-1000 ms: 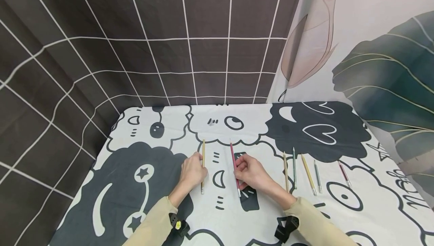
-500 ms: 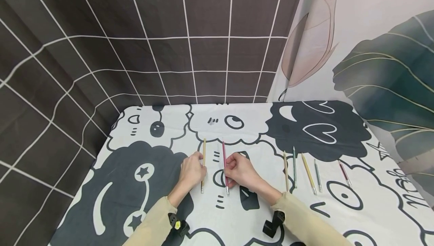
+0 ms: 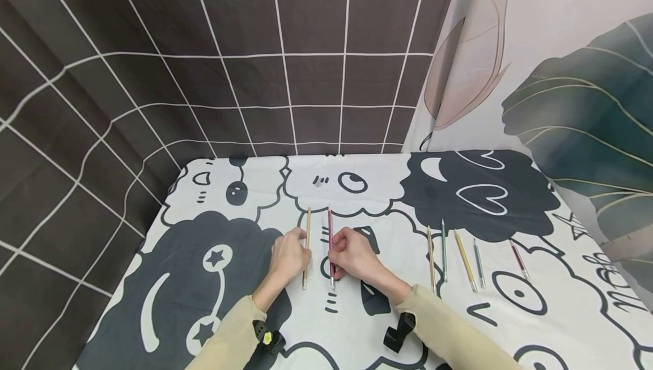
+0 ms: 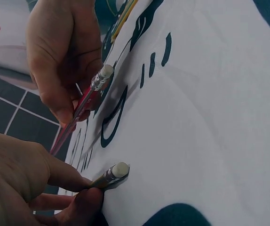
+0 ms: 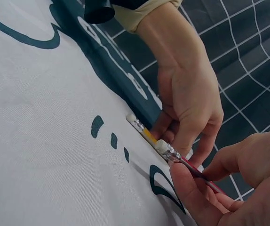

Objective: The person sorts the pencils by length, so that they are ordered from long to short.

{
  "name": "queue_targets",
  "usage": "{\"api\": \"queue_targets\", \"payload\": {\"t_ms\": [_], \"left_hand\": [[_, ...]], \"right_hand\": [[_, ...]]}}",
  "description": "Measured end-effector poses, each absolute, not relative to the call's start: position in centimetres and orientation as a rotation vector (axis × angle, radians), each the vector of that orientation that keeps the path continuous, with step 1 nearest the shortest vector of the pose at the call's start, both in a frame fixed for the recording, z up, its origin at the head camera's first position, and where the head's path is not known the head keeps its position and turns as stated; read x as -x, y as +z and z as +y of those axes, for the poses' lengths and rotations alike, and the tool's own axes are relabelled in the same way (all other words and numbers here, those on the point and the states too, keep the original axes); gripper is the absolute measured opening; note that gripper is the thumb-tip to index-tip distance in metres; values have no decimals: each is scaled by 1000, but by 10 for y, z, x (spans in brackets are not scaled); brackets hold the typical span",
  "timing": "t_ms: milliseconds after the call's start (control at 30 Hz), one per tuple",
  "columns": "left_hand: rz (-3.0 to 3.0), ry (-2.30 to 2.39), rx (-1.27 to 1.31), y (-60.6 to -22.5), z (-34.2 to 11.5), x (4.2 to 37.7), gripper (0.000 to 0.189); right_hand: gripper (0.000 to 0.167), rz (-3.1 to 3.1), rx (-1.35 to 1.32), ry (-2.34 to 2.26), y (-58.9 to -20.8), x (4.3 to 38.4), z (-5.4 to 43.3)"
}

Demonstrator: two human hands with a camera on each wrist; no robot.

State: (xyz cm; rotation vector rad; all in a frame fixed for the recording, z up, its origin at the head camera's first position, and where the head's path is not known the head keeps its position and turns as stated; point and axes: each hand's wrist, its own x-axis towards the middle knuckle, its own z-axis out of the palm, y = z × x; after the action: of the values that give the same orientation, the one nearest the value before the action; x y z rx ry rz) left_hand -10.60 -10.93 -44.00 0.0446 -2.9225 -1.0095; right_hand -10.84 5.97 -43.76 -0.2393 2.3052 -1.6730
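A yellow pencil [image 3: 308, 228] with a white eraser lies lengthwise on the patterned cloth, and my left hand [image 3: 288, 255] pinches it. Just to its right, my right hand [image 3: 355, 253] pinches a red pencil [image 3: 330, 225] between thumb and fingers. The two pencils stand nearly parallel with a small gap between them. In the left wrist view the red pencil's eraser end [image 4: 105, 72] is raised above the cloth, while the yellow pencil's eraser [image 4: 121, 170] sits close to it. The right wrist view has both eraser ends side by side.
On the right part of the cloth [image 3: 357, 336] lie several more pencils: a yellow pencil [image 3: 465, 259], a green pencil [image 3: 443, 251], a short green pencil [image 3: 479, 262], a tan pencil [image 3: 431, 259] and a short red pencil [image 3: 519, 259]. A dark grid curtain [image 3: 245, 81] hangs behind.
My right hand has moved left with the red pencil, bringing it closer to the yellow one and turning it more parallel. My left hand has stayed in place.
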Motion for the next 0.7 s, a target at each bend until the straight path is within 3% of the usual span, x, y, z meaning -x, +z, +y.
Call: {"api": "queue_targets", "payload": {"t_ms": [700], "left_hand": [[-2919,-1019,-21,-442,-112,106,33]], "right_hand": [[21,2340,238,-1632,-444,110,43]]}}
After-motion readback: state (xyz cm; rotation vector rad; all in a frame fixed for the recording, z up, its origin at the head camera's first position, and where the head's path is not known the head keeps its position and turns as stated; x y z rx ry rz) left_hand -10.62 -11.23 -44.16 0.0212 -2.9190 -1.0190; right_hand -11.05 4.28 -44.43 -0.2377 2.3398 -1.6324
